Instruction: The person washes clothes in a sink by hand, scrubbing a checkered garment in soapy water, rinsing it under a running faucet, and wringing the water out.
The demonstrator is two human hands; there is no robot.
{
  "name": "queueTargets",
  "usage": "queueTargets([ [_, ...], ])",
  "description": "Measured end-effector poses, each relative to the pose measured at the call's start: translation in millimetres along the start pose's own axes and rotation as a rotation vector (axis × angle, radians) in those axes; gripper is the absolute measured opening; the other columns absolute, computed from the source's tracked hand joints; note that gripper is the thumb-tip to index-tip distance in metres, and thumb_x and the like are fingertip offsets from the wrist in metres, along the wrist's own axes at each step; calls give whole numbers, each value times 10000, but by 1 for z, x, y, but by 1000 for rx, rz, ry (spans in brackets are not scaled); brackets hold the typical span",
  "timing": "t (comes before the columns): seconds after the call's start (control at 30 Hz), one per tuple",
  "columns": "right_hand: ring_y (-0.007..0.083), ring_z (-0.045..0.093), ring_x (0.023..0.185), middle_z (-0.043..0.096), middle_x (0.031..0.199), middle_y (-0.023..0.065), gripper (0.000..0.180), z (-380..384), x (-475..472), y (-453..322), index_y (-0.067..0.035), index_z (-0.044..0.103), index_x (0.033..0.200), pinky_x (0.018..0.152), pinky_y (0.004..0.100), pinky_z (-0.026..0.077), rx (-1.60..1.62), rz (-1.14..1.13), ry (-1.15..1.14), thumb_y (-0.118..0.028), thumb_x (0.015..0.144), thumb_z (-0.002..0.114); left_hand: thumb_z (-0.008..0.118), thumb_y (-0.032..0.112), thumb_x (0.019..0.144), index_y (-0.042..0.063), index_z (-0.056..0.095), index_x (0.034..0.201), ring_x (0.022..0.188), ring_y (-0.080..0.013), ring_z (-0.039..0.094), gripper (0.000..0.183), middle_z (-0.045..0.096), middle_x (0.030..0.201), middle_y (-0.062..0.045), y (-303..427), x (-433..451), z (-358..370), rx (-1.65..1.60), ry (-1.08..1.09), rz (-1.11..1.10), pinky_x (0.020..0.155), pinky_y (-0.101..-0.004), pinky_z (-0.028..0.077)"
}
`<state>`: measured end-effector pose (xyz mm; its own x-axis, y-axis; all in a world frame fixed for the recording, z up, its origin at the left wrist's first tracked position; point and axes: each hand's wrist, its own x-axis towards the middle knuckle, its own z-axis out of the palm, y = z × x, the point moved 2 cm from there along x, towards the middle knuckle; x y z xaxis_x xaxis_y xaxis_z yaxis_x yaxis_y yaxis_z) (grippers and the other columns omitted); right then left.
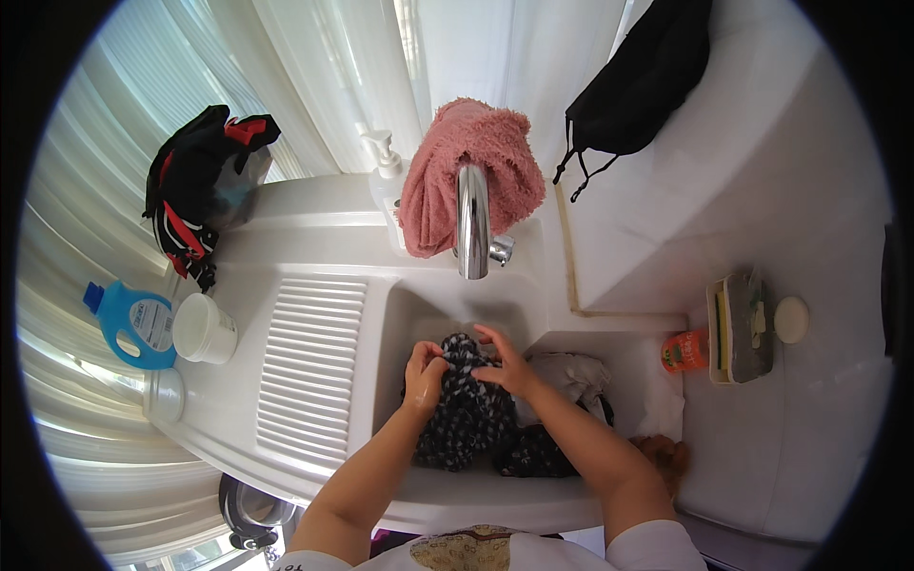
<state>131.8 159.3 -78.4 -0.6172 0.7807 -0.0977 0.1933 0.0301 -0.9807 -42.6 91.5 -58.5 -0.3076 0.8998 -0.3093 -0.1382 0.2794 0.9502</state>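
Note:
A black-and-white patterned cloth (468, 410) lies in the white laundry sink (414, 307), its upper end raised between my hands. My left hand (425, 375) pinches the left edge of that end between thumb and fingers. At its right edge is my right hand (508, 367), thumb and index finger spread apart; its other fingers are partly hidden behind the cloth, so its hold is unclear. To the right in the basin are a pale crumpled cloth (571, 375) and a dark patterned cloth (535, 451), partly covered by my right forearm.
A chrome faucet (473, 221) with a pink towel (493, 135) draped behind it overhangs the basin. Left of the basin are a ribbed washboard (310, 371), a white tub (206, 328) and a blue detergent bottle (136, 325). A wall caddy (739, 332) and an orange packet (684, 350) are at right.

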Motion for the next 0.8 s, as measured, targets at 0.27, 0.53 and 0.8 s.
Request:
queueTargets([
  [0.27,451,59,1373,16,1510,202,904,64,-99,-11,-226,313,1418,994,705,162,-1023,26,-411,-550,674,712,477,406,903,116,312,1391,1291,-411,259,592,286,1427,-153,-72,-86,-13,1398,-181,134,918,-685,290],
  [0.53,344,397,1138,421,1214,156,639,78,-40,29,-129,496,1120,909,579,306,-995,50,-131,-381,590,750,516,222,844,101,515,1169,1098,-314,488,347,513,1179,-109,-85,-19,1,1363,-175,125,853,-508,433],
  [0.8,371,548,980,581,1031,154,535,69,23,65,-102,501,1074,825,455,437,-792,272,-89,-314,624,699,470,245,880,81,564,1017,902,-373,608,233,630,957,-175,-81,44,2,1220,-25,18,747,-492,487],
])
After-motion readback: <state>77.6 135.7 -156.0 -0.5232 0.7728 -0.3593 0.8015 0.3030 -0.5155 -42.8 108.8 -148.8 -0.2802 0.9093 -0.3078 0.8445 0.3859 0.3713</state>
